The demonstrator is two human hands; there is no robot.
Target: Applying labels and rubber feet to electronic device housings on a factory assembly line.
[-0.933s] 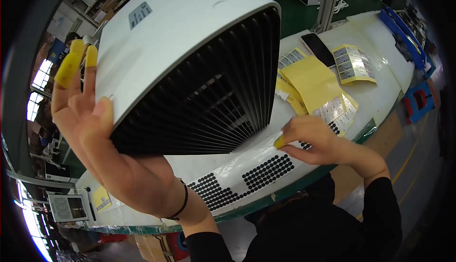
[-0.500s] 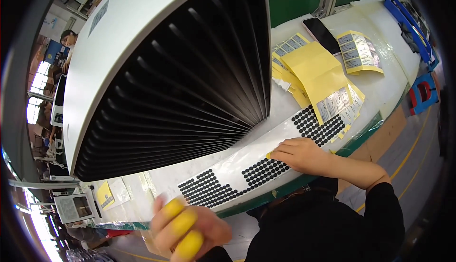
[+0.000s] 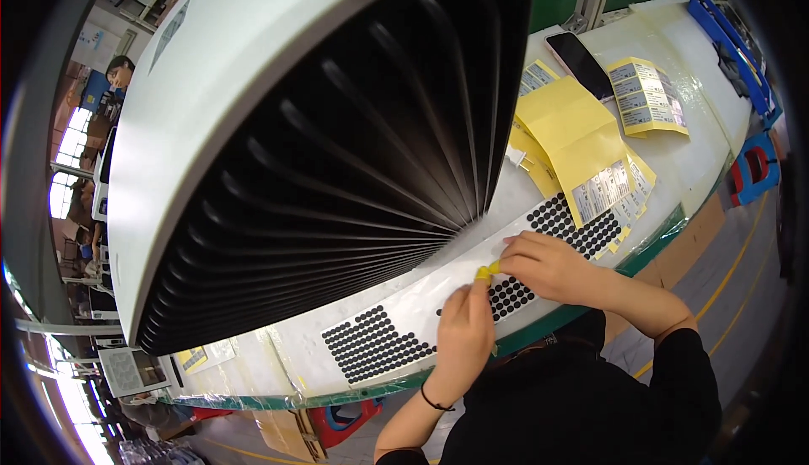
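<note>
My left hand (image 3: 468, 332) and my right hand (image 3: 549, 268) meet fingertip to fingertip over a white sheet of round black stick-on dots (image 3: 371, 343). Yellow finger cots cover the fingertips that touch. Both hands are pinched closed; anything between the fingers is too small or hidden to make out. Part of the dot rows lies hidden under my hands. Just beyond them, a large white appliance (image 3: 244, 35) with a black ribbed front (image 3: 337, 178) fills the left and middle of the view.
Yellow label sheets (image 3: 573, 119) overlap the dot sheet's right end, with a white plug (image 3: 517, 158) beside them. A phone (image 3: 580, 64) and another label sheet (image 3: 649, 94) lie farther right. A blue tray (image 3: 733, 56) borders the table. Another person (image 3: 118, 77) is at far left.
My left hand has come up from the lower left to meet my right hand at the sheet. The appliance's ribbed front now reaches farther right in view.
</note>
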